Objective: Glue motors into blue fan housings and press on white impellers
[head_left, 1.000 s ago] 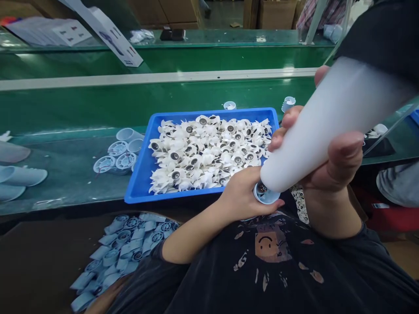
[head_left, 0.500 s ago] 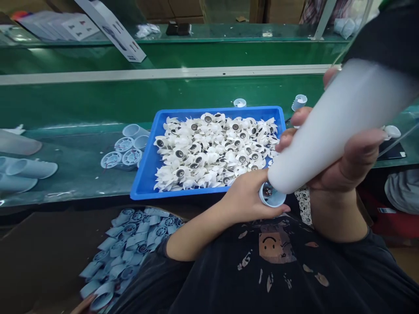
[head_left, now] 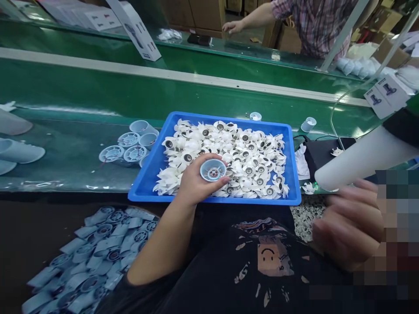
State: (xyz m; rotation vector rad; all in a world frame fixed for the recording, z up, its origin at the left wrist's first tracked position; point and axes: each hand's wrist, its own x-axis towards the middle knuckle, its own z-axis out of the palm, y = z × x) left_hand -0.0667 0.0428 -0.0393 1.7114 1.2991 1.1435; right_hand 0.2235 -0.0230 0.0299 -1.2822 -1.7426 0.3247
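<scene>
My left hand is closed round a small pale-blue cup-shaped housing with a motor inside, held open end up over the front of the blue tray. The tray is full of white fan impellers. My right hand is blurred at the lower right, fingers stretched out and holding nothing. Just above it hangs a white cone-shaped tool, apart from the fingers.
Several pale-blue housings stand on the green bench left of the tray, and a heap of them lies at the lower left. The green conveyor runs behind. Another person in a plaid shirt works across it.
My right hand has let go of the white tool and dropped away from it. My left hand has carried the housing left and up, over the tray. The view has tilted up.
</scene>
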